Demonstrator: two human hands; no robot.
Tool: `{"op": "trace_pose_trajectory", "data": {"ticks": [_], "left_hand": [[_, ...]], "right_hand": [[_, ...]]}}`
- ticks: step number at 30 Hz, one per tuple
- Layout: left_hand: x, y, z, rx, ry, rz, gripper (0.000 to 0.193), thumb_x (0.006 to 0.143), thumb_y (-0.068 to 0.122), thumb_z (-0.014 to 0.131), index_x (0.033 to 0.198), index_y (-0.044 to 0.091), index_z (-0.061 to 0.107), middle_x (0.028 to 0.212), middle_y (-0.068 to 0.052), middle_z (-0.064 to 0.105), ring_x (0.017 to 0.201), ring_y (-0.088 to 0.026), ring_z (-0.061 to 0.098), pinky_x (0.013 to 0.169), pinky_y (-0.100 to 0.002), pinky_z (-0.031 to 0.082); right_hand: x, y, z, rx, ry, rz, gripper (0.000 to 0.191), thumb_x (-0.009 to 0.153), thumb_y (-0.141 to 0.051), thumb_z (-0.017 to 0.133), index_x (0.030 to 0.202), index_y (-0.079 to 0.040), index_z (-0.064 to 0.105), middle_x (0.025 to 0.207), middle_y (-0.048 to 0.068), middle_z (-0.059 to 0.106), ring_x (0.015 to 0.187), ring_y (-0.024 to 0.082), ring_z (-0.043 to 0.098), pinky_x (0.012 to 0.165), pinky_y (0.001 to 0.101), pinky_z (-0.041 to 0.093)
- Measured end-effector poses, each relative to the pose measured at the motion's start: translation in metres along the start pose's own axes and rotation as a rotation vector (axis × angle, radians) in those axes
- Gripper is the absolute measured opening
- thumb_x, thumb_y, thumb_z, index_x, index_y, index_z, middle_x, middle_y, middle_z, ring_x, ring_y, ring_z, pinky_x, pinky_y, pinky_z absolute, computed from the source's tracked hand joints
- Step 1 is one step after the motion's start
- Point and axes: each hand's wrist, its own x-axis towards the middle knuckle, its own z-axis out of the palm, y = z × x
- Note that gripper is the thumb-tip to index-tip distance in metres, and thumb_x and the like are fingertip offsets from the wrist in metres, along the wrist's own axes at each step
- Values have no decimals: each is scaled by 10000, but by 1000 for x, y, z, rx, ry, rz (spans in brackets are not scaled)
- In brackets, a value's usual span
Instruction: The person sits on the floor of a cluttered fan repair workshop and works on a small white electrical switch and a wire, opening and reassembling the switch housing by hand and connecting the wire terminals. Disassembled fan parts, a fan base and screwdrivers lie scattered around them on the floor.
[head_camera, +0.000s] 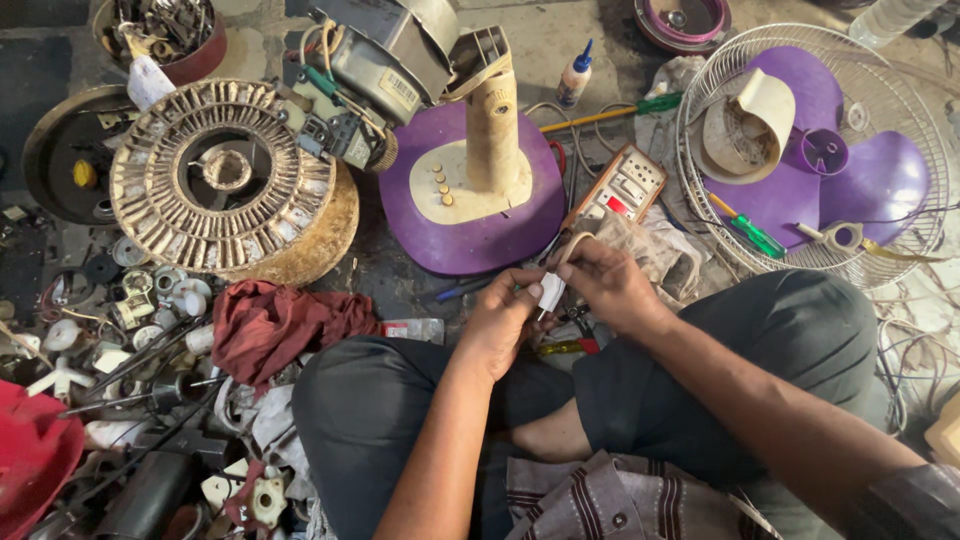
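Hands meet above your crossed legs: your left hand (500, 318) and right hand (605, 285) both pinch a small white part (551, 291) between the fingertips, just in front of the purple fan base (470, 235), near the red cloth (275, 325).

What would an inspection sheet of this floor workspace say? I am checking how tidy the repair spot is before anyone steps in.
Surface: bare, stained floor, person sits cross-legged on it.
Job's things: small white part pinched between both hands, above the lap.
Clutter: fan stator, purple fan base with cream column, wire guard holding purple blades, red rag, glue bottle, green screwdriver, loose parts at left.
Grippers: left hand and right hand, fingers closed on the white part.
Cables: loose wires at right; tester box with leads.
Surroundings: bowl of scrap; nobody else seen.
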Motion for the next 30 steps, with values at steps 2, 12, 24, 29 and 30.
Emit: {"op": "trace_pose_trajectory", "data": {"ticks": [2, 12, 24, 29, 30], "left_hand": [[0, -3, 1, 17, -26, 72, 167, 1021, 96, 630, 1175, 32, 643, 1027, -72, 691, 815, -142, 647, 691, -304, 564], [-11, 7, 8, 451, 129, 229, 134, 995, 69, 649, 1120, 28, 674, 923, -13, 668, 810, -59, 592, 708, -242, 514], [1, -4, 4, 468, 195, 173, 201, 961, 67, 640, 1159, 59, 600, 880, -39, 656, 747, -93, 600, 666, -268, 509], [8, -3, -3, 274, 152, 160, 144, 1003, 75, 635, 1133, 12, 644, 1012, -57, 700, 878, -95, 645, 773, -258, 544], [8, -2, -3, 247, 164, 129, 141, 997, 80, 627, 1124, 19, 637, 998, -58, 703, 854, -108, 651, 741, -271, 548]], "right_hand": [[-5, 4, 5, 204, 42, 33, 122, 1030, -106, 655, 1098, -6, 663, 1025, 68, 707, 969, 155, 666, 893, 332, 550], [-11, -3, 7, 279, 44, 327, 278, 947, -152, 656, 1173, 9, 668, 1049, 82, 731, 942, 159, 706, 817, 339, 582], [-3, -4, 13, 319, 199, 496, 226, 917, -67, 652, 1127, 18, 661, 987, 112, 727, 857, 199, 717, 765, 336, 598], [5, -10, 4, 510, 103, 494, 180, 998, -123, 596, 1078, 35, 633, 940, 121, 702, 835, 215, 696, 766, 380, 605], [4, -10, 3, 465, 117, 491, 195, 984, -119, 588, 1091, 34, 644, 947, 112, 708, 843, 210, 697, 778, 373, 604]]}}
